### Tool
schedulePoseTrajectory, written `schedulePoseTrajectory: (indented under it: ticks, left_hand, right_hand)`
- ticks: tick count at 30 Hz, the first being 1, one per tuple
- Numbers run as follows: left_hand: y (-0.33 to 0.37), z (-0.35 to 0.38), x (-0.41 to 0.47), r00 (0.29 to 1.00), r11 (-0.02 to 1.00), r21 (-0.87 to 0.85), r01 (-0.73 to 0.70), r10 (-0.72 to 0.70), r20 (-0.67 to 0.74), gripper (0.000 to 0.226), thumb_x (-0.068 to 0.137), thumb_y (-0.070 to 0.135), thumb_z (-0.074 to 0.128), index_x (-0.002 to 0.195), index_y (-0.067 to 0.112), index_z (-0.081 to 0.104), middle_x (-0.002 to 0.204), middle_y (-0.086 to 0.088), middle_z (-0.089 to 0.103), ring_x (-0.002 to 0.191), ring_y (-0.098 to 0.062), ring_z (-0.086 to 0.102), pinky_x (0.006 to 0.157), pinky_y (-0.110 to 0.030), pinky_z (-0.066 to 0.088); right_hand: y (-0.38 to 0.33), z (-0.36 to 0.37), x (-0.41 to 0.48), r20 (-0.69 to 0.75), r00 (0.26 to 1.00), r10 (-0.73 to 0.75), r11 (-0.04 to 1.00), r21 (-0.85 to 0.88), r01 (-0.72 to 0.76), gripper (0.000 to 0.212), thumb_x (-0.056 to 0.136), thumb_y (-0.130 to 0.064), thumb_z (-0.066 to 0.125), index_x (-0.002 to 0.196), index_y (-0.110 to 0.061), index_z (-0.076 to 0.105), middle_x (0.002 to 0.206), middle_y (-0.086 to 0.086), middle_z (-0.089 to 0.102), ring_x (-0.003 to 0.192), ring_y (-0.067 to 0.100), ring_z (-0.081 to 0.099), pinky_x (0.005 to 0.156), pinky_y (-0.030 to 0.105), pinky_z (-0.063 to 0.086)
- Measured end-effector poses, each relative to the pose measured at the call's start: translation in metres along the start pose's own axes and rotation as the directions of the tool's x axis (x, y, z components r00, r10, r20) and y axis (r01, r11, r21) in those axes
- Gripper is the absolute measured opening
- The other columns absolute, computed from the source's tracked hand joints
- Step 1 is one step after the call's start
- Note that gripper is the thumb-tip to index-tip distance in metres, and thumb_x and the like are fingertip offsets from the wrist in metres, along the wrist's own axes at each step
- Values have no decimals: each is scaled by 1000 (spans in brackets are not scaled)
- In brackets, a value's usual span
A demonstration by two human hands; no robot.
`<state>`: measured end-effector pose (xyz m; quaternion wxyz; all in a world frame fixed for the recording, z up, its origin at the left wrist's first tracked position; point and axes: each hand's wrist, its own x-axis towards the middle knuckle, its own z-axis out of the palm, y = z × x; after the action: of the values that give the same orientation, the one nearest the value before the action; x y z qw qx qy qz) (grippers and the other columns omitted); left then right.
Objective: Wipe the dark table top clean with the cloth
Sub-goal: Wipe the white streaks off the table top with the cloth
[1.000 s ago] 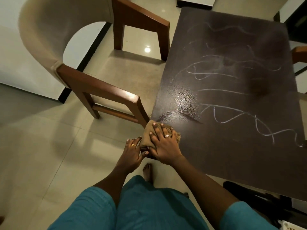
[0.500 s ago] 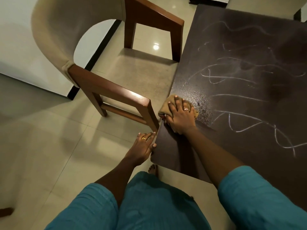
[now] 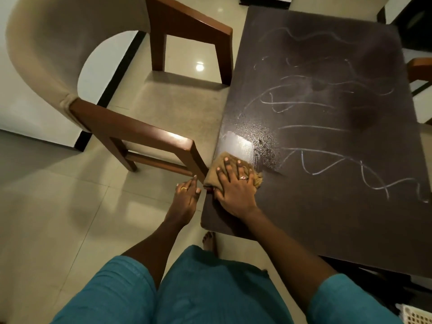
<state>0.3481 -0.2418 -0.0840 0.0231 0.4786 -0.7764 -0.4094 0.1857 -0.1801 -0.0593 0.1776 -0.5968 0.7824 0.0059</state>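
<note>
Head view: right grip [image 3: 233, 190], fingers flat, has dragged the cloth [image 3: 230, 155] back down the bench's [image 3: 327, 218] left edge, leaving a wet streak [image 3: 236, 141]; left grip [image 3: 185, 199], relaxed, beside the chair [image 3: 140, 134].

Single head-worn wide-angle view, set above standing person, facing steeply down and slightly forward over own teal garment [image 3: 210, 288] at bottom edge. Close below lens, near frame centre: right hand [image 3: 233, 190], with left hand [image 3: 185, 199] just beside it. Dark rectangular wooden table top [image 3: 327, 218] stretches ahead and right of right hand. Beige-cushioned brown wooden chair [image 3: 131, 129] lies ahead and left of left hand. Straight lines bow toward frame edges.
</note>
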Motion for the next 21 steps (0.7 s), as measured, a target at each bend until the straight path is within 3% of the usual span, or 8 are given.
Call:
schedulePoseTrajectory:
  ticks: [7, 11, 13, 16, 21]
  left_hand:
    - [1, 5, -15, 998, 998, -3, 55, -55, -13, 61, 90, 41, 17, 142, 9, 28, 143, -18, 38, 134, -36, 26, 108, -51, 29]
    - [20, 13, -22, 998, 997, -44, 64, -64, -11, 62, 91, 42, 19, 143, 9, 24, 143, -19, 35, 131, -36, 29, 107, -55, 32]
    - [30, 16, -23, 998, 998, -28, 58, -58, -16, 62, 91, 40, 21, 143, 7, 22, 144, -20, 33, 131, -37, 28, 107, -58, 30]
    - [39, 19, -22, 999, 999, 13, 37, -37, -16, 62, 92, 41, 20, 144, 7, 17, 149, -18, 25, 137, -37, 19, 109, -59, 24]
    - [45, 32, -22, 998, 999, -3, 47, -47, -38, 58, 96, 42, 23, 146, 14, 10, 154, -12, 13, 140, -37, 11, 109, -61, 24]
  right_hand:
    - [-19, 14, -34, 57, 990, -131, 989, 70, 126, 66, 85, -55, 12, 138, -30, 42, 159, 7, 16, 144, 43, 13, 108, 67, 7]
    - [-9, 12, -44, 26, 994, -111, 993, 33, 110, 62, 88, -53, 13, 135, -29, 47, 157, 9, 21, 142, 44, 18, 108, 69, 15]
    - [1, 7, -45, 15, 999, -32, 999, 19, 32, 61, 90, -51, 15, 137, -25, 44, 158, 10, 18, 142, 44, 17, 108, 69, 15]
    - [31, 2, -51, -44, 984, 173, 985, 30, -171, 48, 93, -47, 35, 133, -22, 47, 157, 12, 19, 140, 44, 24, 107, 67, 15]
    - [103, -1, -72, -94, 848, 522, 851, 112, -512, 49, 93, -44, 41, 137, -21, 42, 159, 12, 10, 142, 42, 15, 109, 64, 12]
